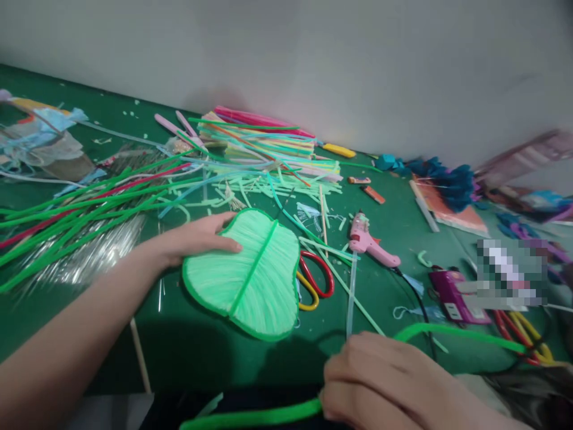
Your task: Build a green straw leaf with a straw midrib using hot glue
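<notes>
My left hand (206, 237) grips a pale green leaf (264, 263) by its left edge, thumb on top and fingers hidden beneath. The leaf looks made of fuzzy pipe cleaners, with a brighter green rim and midrib. It is over the table near the middle of the view. Lower right, my right hand (385, 382) is closed on a bright green pipe cleaner (264, 415). One length of it runs out to the left, and a green length also shows behind the hand to the right. Scissors (317, 275) with red and yellow handles lie partly under the leaf.
A pink glue gun (369, 242) with a clear glue stick lies right of the leaf. Behind are bundles of coloured pipe cleaners (268, 146) and cut pieces. Wire stems and green pipe cleaners (98, 209) spread at left. A purple box (456, 295) and another pair of scissors (528, 334) sit at right.
</notes>
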Demonstrator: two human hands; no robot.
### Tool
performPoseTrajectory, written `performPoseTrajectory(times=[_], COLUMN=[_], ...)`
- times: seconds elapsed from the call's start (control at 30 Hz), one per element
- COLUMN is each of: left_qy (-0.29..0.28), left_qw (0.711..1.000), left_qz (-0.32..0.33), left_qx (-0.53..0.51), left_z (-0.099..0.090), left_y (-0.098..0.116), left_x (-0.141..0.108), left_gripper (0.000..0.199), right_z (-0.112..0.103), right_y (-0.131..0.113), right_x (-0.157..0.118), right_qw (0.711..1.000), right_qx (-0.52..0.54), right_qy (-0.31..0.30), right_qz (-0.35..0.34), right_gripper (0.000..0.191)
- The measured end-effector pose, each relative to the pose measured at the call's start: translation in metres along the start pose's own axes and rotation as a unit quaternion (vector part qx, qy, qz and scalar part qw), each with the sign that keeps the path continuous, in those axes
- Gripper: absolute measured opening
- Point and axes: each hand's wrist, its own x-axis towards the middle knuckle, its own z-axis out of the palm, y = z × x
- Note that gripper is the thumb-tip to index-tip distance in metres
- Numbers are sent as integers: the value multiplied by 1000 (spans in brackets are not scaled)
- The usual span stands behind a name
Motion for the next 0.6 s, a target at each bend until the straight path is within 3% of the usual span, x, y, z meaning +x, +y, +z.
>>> performPoseTrajectory(times=[0.13,0.2,0.23,0.33,0.37,0.47,0.6], left_qy=[90,138,159,192,183,108,86], left_qw=[988,968,951,841,829,855,844], left_qz=[51,97,127,248,265,300,344], left_qx=[117,186,233,442,457,408,402], left_z=[3,2,1,0,1,7,22], left_y=[-5,-4,-2,-1,-3,-16,-40], left_x=[-1,-11,-19,-48,-57,-79,-90], left_gripper=[90,88,80,38,29,12,8], right_z=[10,17,22,33,35,40,43], right_y=[1,2,2,4,4,7,10], right_x=[-2,-6,-8,-13,-14,-13,-11], right_qw=[997,994,993,992,992,992,990], right_qx=[15,32,41,54,55,53,65], right_qy=[-24,-18,-12,18,28,45,48], right_qz=[70,99,107,113,111,108,112], right_gripper=[24,19,18,16,15,14,13])
